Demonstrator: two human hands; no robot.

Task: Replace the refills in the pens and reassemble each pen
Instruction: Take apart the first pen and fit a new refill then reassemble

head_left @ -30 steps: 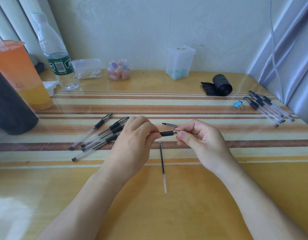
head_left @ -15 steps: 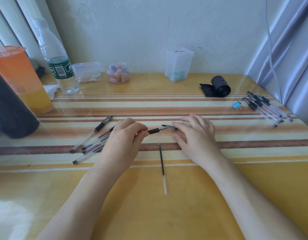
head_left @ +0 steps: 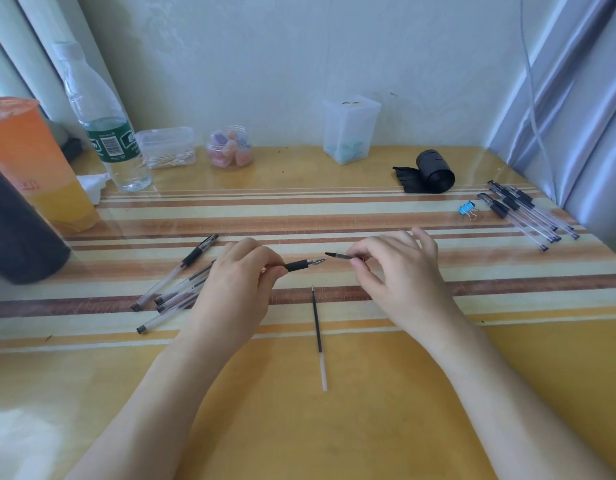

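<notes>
Striped table (head_left: 334,427): pens (head_left: 175,292), refill (head_left: 317,327), bottle (head_left: 109,133)

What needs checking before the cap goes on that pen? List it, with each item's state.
1. Left hand grips the pen: ok.
2. Right hand pinches the cap: ok.
3. Cap's open end faces the pen tip: cannot tell.
4. Tip and cap nearly level, not touching: ok.
5. Refill seated inside the pen: cannot tell.
6. Loose refill lies clear of both hands: ok.
</notes>
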